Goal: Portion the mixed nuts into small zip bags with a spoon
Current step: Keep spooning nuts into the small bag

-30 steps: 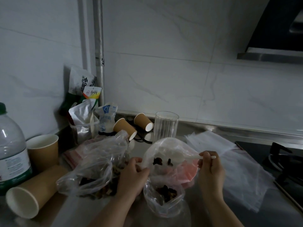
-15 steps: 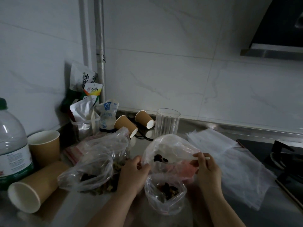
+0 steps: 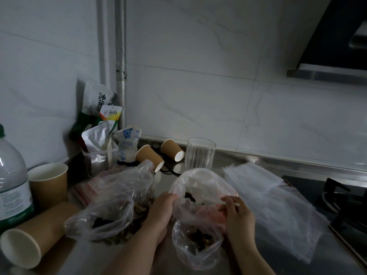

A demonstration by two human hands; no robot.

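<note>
The left hand (image 3: 160, 210) pinches the rim of the small clear soft plastic zip bag (image 3: 198, 197), near centre; the right hand (image 3: 237, 217) clamps the thin white plastic spoon (image 3: 210, 201) inside it; the film is likely light, limp and slippery, best held at the mouth.

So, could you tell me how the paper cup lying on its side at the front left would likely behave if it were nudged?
The tipped paper cup lies on its round wall, so it would probably roll, likely curving since it tapers. It looks empty and thin-walled, so probably light and easily dented. The counter looks smooth, so it may also slide.
</note>
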